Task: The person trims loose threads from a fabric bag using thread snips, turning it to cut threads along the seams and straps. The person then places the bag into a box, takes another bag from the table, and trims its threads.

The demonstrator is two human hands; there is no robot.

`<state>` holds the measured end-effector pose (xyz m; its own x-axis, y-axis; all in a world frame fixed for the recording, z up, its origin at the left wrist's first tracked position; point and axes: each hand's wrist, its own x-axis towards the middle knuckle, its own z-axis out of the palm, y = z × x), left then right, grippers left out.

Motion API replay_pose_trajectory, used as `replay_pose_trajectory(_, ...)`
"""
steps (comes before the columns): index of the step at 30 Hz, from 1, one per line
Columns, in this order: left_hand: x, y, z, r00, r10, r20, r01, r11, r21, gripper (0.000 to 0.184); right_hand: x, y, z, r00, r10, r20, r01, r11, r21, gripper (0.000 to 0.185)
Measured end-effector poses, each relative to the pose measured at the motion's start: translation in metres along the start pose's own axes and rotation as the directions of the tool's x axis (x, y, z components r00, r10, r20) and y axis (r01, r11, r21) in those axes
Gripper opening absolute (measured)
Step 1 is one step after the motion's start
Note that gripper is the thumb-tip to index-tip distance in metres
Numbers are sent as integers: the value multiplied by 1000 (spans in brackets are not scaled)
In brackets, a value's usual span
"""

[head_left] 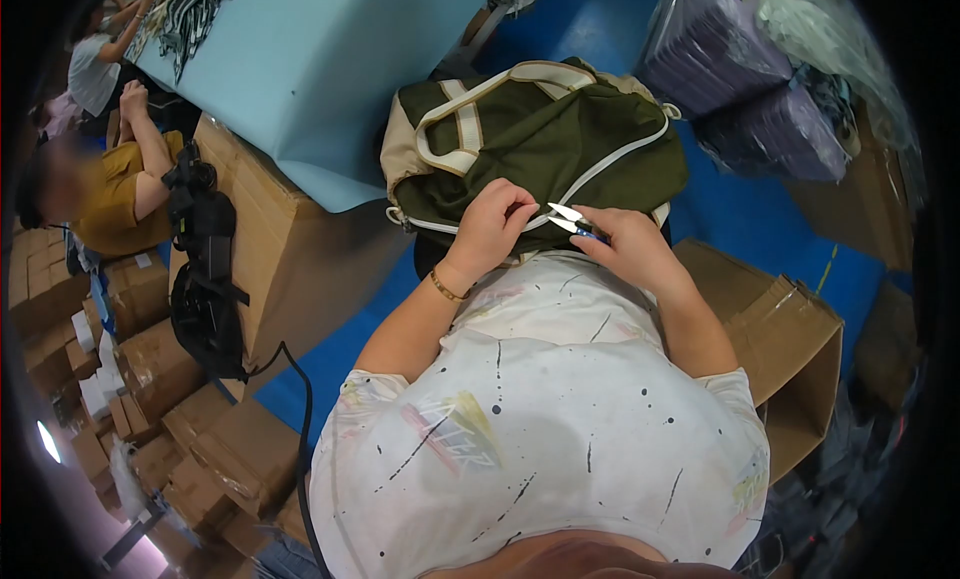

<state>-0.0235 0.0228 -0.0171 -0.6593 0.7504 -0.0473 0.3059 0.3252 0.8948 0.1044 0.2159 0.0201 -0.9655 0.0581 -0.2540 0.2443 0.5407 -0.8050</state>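
An olive green duffel bag (540, 139) with cream straps, beige ends and a white zipper lies across my lap. My left hand (492, 224) is closed in a pinch at the bag's near edge, by the zipper; whatever sits between its fingertips is too small to make out. In my right hand (637, 247) is a pair of thread snips (572, 221), its pale blades parted and pointing left toward my left fingertips. Part of the blue handle shows under my right fingers. The zipper (620, 157) curves up to the bag's right end.
A light blue covered table (340, 59) stands ahead, with hooks and straps (195, 19) at its far left. Large cartons (300, 249) and an open box (790, 349) flank me. Purple wrapped bundles (720, 69) stand at right. A seated person (125, 194) is at left.
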Motion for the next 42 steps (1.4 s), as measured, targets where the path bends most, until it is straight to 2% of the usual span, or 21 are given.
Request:
replay_pose_trajectory(6,-1,0,2,999,35,-33,-34,999,10,6,2,-7,4,999,15,35,-14,999,-40,31)
replay_pose_trajectory(8,-7,-2,4,998,50,-22,-50,998,26,6,-3,2,15,998,-65,-15,63,993,-103,30)
replay_pose_trajectory(9,0,-4,3,992,118,-33,-116,991,64,6,2,7,13,991,-121,-52,114,985,-129,29)
replay_pose_trajectory(10,-1,2,3,1000,0,-7,0,1000,3,7,3,-2,6,1000,-9,27,12,993,-113,28)
replay_pose_trajectory(14,-1,4,4,1000,-23,-7,23,1000,-19,6,4,-7,6,1000,21,20,-19,993,-112,26)
replay_pose_trajectory(20,-1,5,3,1000,-1,-15,1,1000,-12,5,0,-1,4,994,-93,-53,79,975,-209,27)
replay_pose_trajectory(23,-3,5,-9,992,-68,-108,47,981,-187,4,-4,-7,-17,994,-9,-109,2,998,-63,29)
replay_pose_trajectory(24,-4,-2,-19,981,4,-196,-18,997,-69,3,-4,-2,-21,994,36,-98,-41,998,-49,32)
replay_pose_trajectory(25,-5,-8,-30,969,-40,-245,18,996,-88,6,-3,4,-23,993,52,-103,-51,999,17,32)
replay_pose_trajectory(28,-11,-16,-69,911,-59,-408,68,998,9,12,3,24,-16,991,118,-69,-101,973,209,35)
replay_pose_trajectory(30,-14,-21,-87,855,-36,-517,104,989,103,13,8,40,1,988,84,-130,-43,956,292,35)
replay_pose_trajectory(33,-20,-16,-94,796,194,-573,132,868,478,14,10,49,15,981,56,-186,14,933,359,33)
replay_pose_trajectory(34,-18,-12,-89,760,226,-609,117,875,470,15,9,48,18,979,52,-200,27,928,372,32)
replay_pose_trajectory(37,-26,-9,-74,894,128,-430,125,848,514,17,9,43,25,977,59,-206,25,923,385,27)
replay_pose_trajectory(39,-24,-6,-54,920,108,-378,95,871,482,22,11,36,29,976,33,-216,65,899,433,24)
replay_pose_trajectory(41,-23,0,-42,962,132,-238,-35,927,373,18,13,32,32,977,0,-215,96,894,437,24)
replay_pose_trajectory(42,-22,5,-37,963,198,-184,-116,918,378,16,15,31,34,978,-5,-210,99,893,438,24)
